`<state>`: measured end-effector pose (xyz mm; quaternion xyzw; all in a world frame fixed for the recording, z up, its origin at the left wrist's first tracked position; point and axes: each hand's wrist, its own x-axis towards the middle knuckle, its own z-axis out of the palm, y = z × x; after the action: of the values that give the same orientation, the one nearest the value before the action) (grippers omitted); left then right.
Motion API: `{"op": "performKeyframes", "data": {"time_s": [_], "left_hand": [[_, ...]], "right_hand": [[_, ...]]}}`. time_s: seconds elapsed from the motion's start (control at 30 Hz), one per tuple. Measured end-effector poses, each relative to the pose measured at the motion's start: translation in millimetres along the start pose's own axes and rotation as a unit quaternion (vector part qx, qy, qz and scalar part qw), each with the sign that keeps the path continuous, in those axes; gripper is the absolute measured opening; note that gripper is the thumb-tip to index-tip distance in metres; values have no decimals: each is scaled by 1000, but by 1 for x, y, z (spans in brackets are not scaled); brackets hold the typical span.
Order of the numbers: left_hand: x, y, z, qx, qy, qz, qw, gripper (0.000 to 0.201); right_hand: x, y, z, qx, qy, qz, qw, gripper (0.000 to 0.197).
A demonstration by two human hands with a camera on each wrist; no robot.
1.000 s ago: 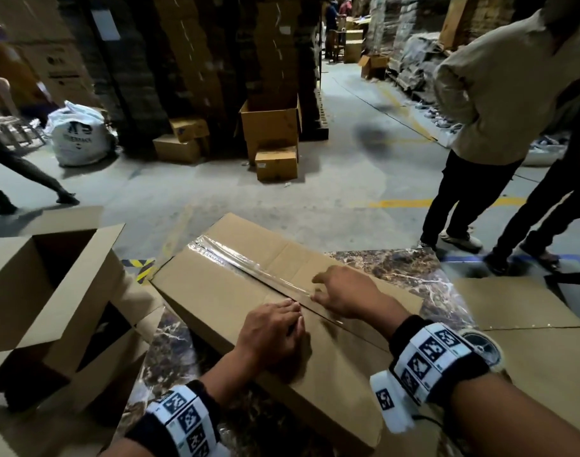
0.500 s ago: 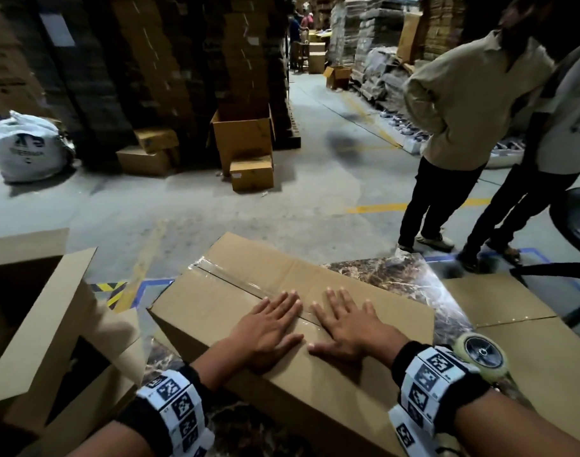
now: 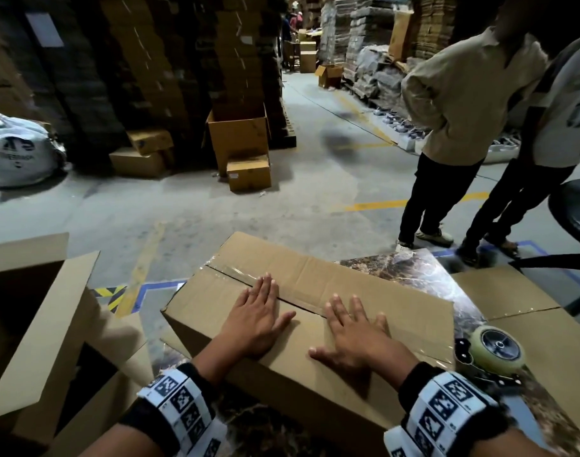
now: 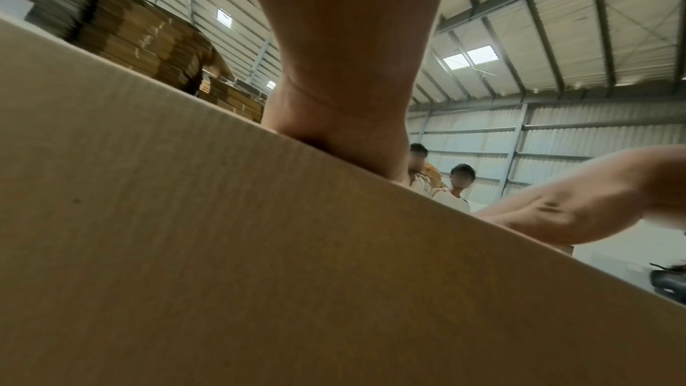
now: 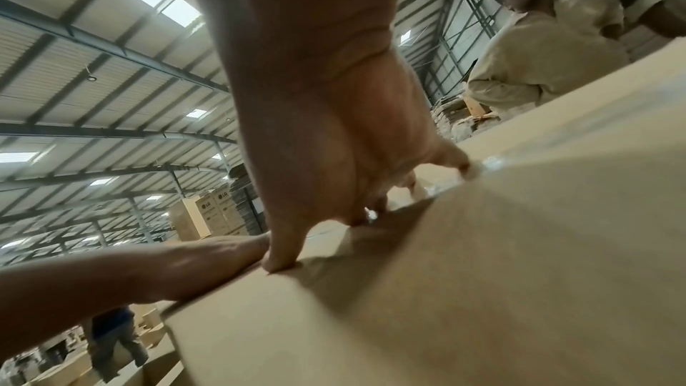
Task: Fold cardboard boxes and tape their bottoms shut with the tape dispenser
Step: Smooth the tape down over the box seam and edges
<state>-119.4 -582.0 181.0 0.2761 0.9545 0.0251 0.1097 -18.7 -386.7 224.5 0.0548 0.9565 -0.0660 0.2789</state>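
Note:
A brown cardboard box lies on the marble-patterned table, its flaps closed and a strip of clear tape running along the centre seam. My left hand lies flat on the box with straight fingers over the seam. My right hand presses flat beside it, fingers spread. The tape dispenser rests on the table just right of the box, nobody holding it. In the left wrist view the box wall fills the frame. In the right wrist view my right hand's fingers press on the box top.
An open empty box stands at the left. Flat cardboard lies on the table's right side. Two people stand at the far right by a chair. Stacked cartons and a white sack sit across the floor.
Both hands went from smoothing the tape with bent fingers to lying flat on the box. The box has slid toward me and turned slightly; my hands have spread further apart.

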Motion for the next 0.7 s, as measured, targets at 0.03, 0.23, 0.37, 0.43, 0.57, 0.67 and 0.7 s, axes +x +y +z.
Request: {"op": "performKeyframes", "data": {"time_s": [0.03,0.23,0.37,0.43,0.57,0.67,0.7], "left_hand": [[2,-8,-2,-9,2,-26,1000,101],[25,-53,-14,-67,49,-169,982,94],[42,-75,-20,-90,65,-210,971,99],[47,-82,-25,-90,87,-246,961,100],[56,-113,-38,-112,119,-243,956,72],[63,-142,-43,-165,90,-227,955,61],[64,-149,-43,-198,71,-221,952,60]], "right_hand": [[1,-4,-4,5,-10,10,1000,104],[40,-15,-3,2,-42,45,998,145],[39,-22,-2,-5,-29,52,998,150],[27,-23,-1,9,-7,47,999,124],[14,-26,1,10,8,39,999,112],[13,-23,7,11,24,32,999,109],[13,-22,10,14,29,28,999,106]]}}
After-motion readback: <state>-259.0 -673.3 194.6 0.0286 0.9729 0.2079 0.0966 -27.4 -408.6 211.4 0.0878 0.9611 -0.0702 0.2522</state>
